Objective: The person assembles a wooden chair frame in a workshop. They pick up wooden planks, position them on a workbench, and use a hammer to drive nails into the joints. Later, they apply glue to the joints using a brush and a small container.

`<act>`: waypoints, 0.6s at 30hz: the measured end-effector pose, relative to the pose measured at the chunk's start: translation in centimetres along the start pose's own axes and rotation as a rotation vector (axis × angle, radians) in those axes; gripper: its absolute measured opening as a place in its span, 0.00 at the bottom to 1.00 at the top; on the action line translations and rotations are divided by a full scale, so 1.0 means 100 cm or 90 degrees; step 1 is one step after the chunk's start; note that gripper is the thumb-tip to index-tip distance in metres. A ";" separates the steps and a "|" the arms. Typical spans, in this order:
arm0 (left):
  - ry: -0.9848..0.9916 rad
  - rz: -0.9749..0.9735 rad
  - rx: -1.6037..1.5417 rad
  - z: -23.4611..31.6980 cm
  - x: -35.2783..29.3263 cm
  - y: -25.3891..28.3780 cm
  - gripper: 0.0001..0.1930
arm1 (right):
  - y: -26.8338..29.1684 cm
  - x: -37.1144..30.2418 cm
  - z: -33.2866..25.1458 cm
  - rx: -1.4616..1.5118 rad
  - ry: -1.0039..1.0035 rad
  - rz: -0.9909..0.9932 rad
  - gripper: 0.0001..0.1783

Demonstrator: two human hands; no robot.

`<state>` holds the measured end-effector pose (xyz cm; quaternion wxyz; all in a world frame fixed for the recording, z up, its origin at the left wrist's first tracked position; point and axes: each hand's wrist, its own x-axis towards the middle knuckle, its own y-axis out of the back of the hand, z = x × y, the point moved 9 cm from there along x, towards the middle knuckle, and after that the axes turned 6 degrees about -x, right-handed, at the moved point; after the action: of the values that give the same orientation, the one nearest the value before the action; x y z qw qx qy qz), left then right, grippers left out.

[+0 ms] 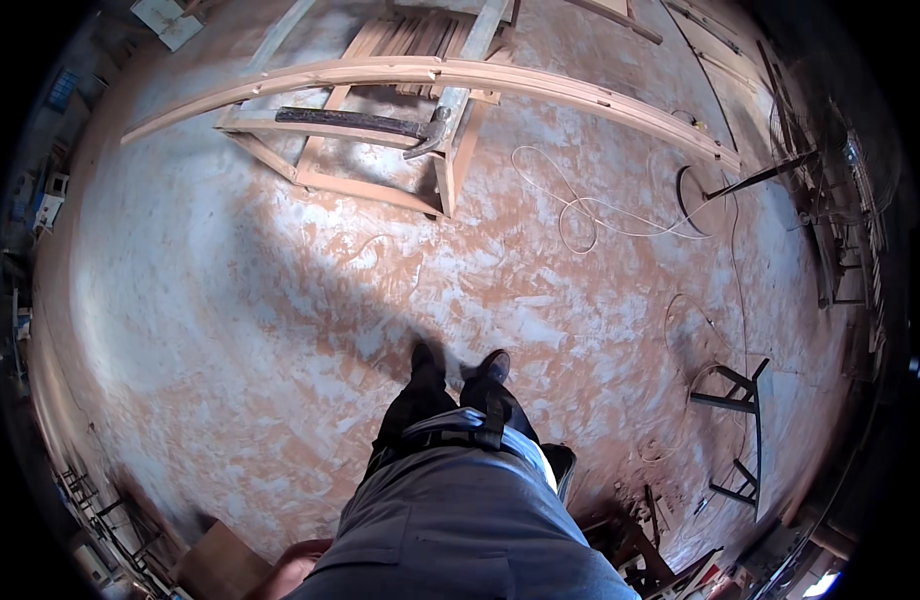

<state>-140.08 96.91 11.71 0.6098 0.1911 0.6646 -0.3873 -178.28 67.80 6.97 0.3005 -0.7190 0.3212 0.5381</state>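
Left hand or forearm (298,568), can't tell which: only a bare patch at the lower left edge beside the shirt; spread or closed, can't tell. Right hand out of view, state can't be told. Next to the bare patch in view: brown flat panel (220,565). Grey-blue cloth shirt (450,520) fills bottom centre; dark trousers and dark shoes (493,366) below, on the reddish-brown floor smeared with white (460,275). Well ahead, claw hammer with dark handle and metal head (355,123) lies on the near top rail of a pale wooden frame stand (370,192). Long pale wooden strips (580,92) lie across the stand, just beyond the hammer. Behind them, stack of brown wooden slats (405,42). Right: loose white cord (580,203), then dark pole on a round base (702,200). Lower right: dark angular frame (758,430).
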 end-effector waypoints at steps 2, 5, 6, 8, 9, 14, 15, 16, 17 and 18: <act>-0.003 -0.001 -0.007 -0.002 -0.003 0.001 0.14 | 0.000 0.001 -0.007 -0.003 0.004 -0.006 0.14; -0.006 -0.006 -0.012 0.001 -0.001 0.000 0.14 | -0.001 0.001 -0.014 0.002 0.011 -0.011 0.14; -0.006 -0.009 -0.013 0.003 0.001 0.002 0.14 | -0.004 -0.001 -0.015 0.006 0.011 -0.012 0.14; -0.011 -0.015 -0.014 0.010 0.011 -0.002 0.13 | -0.005 -0.001 -0.021 0.004 0.011 -0.019 0.14; -0.011 -0.017 -0.012 0.014 0.015 -0.002 0.13 | -0.006 -0.003 -0.023 0.009 0.012 -0.021 0.14; -0.016 -0.030 -0.007 0.033 0.030 -0.007 0.13 | -0.010 -0.005 -0.034 0.033 0.026 -0.042 0.14; -0.017 -0.029 -0.012 0.034 0.031 -0.006 0.12 | -0.010 -0.003 -0.039 0.034 0.031 -0.047 0.14; -0.014 -0.032 -0.019 0.032 0.029 -0.005 0.12 | -0.011 -0.004 -0.042 0.039 0.033 -0.054 0.14; -0.011 -0.034 -0.027 0.029 0.029 -0.004 0.12 | -0.010 -0.003 -0.044 0.042 0.033 -0.062 0.14; -0.007 -0.036 -0.031 0.026 0.026 -0.001 0.12 | -0.014 -0.005 -0.046 0.051 0.039 -0.071 0.14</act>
<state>-138.90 94.30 9.35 0.6069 0.1550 0.6755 -0.3890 -174.61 65.18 8.69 0.3487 -0.7392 0.3110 0.4850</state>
